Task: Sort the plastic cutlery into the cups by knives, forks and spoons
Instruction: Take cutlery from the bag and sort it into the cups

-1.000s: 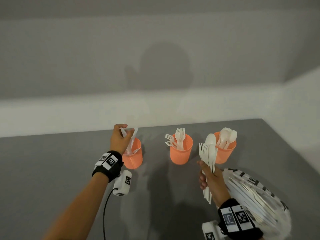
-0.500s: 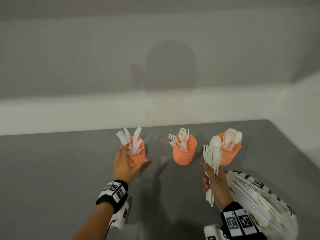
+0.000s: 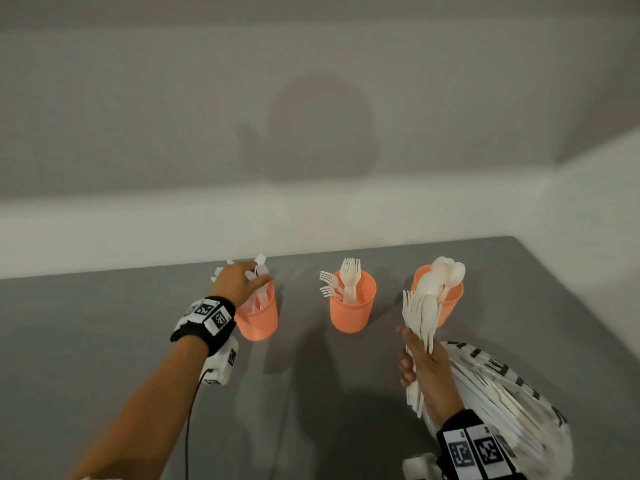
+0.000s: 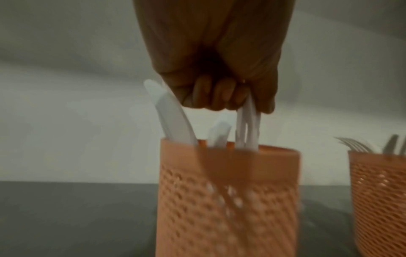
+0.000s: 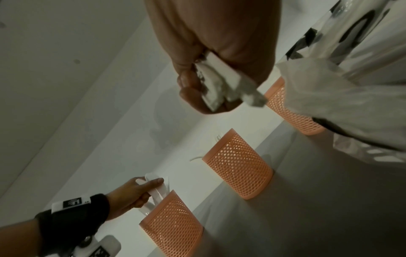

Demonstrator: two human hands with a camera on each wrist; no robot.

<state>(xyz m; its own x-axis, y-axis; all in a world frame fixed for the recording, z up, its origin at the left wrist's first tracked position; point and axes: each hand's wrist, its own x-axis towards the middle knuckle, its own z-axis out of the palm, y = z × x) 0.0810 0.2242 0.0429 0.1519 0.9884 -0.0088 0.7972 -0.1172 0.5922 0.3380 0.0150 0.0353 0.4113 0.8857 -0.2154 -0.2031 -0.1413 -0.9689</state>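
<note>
Three orange mesh cups in a row on the grey table (image 3: 104,341): left cup (image 3: 258,315) with white knives (image 3: 261,292), middle cup (image 3: 352,306) with forks (image 3: 348,280), right cup (image 3: 446,306) with spoons (image 3: 446,271). Left hand (image 3: 237,284) over the left cup, fingers curled round the upper ends of some knives whose lower ends stand inside the cup; seen close in the left wrist view, with the knuckles folded and two thin handles pinched beside the thumb, while a broad blade (image 4: 169,114) leans free at the left. Right hand (image 3: 429,372) in front of the right cup, clenched round a mixed bundle of cutlery (image 3: 420,313), fork tines and a spoon bowl pointing up. Only in the right wrist view: the handle ends of that bundle (image 5: 222,87) sticking out below the fist. Clear plastic bag (image 3: 502,403) with black print just beside the right wrist, more white cutlery inside. Black wristbands with square markers on both wrists. Pale wall behind, with a round shadow.
</note>
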